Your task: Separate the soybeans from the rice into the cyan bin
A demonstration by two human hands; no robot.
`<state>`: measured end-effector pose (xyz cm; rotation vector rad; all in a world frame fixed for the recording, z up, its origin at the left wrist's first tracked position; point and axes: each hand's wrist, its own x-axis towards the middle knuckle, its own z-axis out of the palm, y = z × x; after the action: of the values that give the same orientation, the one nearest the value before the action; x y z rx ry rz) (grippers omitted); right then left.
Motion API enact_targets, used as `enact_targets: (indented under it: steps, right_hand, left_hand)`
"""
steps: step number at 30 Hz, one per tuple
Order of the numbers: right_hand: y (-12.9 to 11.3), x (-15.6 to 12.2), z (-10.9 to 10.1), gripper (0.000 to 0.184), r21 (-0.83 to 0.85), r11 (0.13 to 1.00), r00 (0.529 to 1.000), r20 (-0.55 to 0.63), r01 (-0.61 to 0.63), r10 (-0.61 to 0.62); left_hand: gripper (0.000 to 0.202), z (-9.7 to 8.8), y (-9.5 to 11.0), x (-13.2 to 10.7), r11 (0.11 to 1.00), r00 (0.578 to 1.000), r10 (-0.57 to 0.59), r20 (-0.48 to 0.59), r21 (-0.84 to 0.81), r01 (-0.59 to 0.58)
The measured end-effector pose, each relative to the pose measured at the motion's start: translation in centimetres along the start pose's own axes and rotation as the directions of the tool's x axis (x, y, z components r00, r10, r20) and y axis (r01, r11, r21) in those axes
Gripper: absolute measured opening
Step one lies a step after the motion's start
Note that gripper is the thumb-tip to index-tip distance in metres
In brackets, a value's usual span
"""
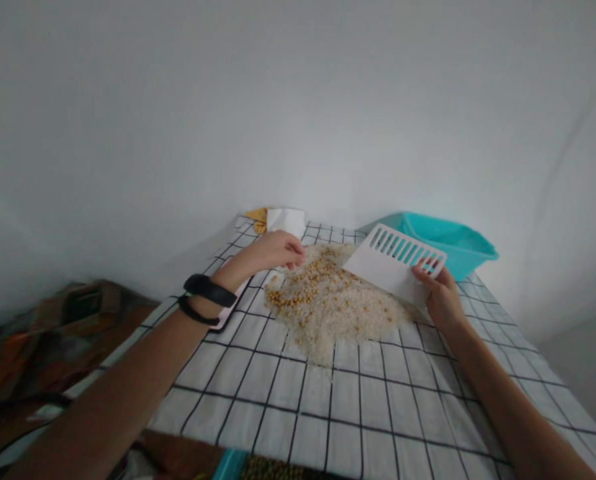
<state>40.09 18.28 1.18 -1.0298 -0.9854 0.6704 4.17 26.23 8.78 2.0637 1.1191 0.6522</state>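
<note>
A heap of white rice mixed with yellow beans (328, 300) lies on a white tablecloth with a black grid (368, 413). My left hand (273, 252) hovers at the heap's far left edge, fingers curled together in a pinch; what they hold is too small to see. A black band circles that wrist. My right hand (441, 293) grips the lower right corner of a white slotted plastic tray (393, 263), which is tilted with its lower edge resting on the heap's right side.
A turquoise plastic basin (453, 243) stands at the far right of the table. A white and yellow packet (278, 219) lies at the far edge. A pink phone (228, 310) sits under my left wrist. Clutter lies off the table's left side.
</note>
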Motion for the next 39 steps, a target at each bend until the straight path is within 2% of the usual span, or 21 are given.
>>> enact_targets:
  steps: [2,5,7,11,14,16,19,25,30,39]
  right_hand:
    - [0.3,0.0,-0.1,0.033,-0.012,1.000,1.000,0.008,-0.011,0.011]
    - [0.6,0.0,-0.4,0.032,-0.018,1.000,1.000,0.011,-0.020,0.020]
    - [0.7,0.0,-0.5,0.031,-0.013,1.000,1.000,0.007,-0.019,0.019]
    - [0.8,0.1,-0.6,0.030,-0.003,1.000,1.000,0.000,-0.022,0.022]
    - [0.8,0.1,-0.5,0.031,0.000,1.000,1.000,0.001,-0.022,0.022]
    - [0.8,0.0,-0.5,0.032,-0.001,1.000,1.000,0.006,-0.028,0.028]
    - [0.7,0.0,-0.4,0.034,0.001,0.999,0.999,0.006,-0.039,0.039]
    - [0.6,0.0,-0.1,0.033,-0.003,1.000,1.000,-0.003,-0.015,0.015]
    - [0.5,-0.2,0.1,0.033,-0.009,1.000,1.000,0.019,0.002,-0.002]
    - [0.2,-0.2,0.3,0.035,0.021,1.000,1.000,-0.008,-0.014,0.014]
  left_hand:
    - [0.007,-0.4,1.0,0.1,0.998,1.000,-0.005,0.028,0.064,0.003]
    - [0.010,-0.7,3.0,0.2,0.994,0.998,0.044,0.049,0.095,-0.049]
    - [0.011,-0.5,3.7,0.0,0.992,0.993,0.075,0.090,0.096,-0.083]
    - [0.009,1.0,2.3,-0.8,0.988,0.964,0.098,0.248,0.089,-0.124]
    - [0.009,1.5,0.8,-1.4,0.988,0.906,0.124,0.404,0.029,-0.148]
    - [0.009,1.3,0.2,-1.9,0.988,0.875,0.144,0.462,-0.015,-0.154]
    - [0.014,0.9,-0.1,-2.8,0.988,0.865,0.147,0.479,-0.029,-0.152]
    - [0.027,1.0,-0.8,-3.5,0.988,0.882,0.110,0.458,0.043,-0.146]
    - [0.017,1.5,-0.9,-3.4,0.985,0.902,0.088,0.422,0.101,-0.143]
    - [0.015,2.0,0.4,-3.8,0.975,0.886,0.113,0.450,0.122,-0.187]
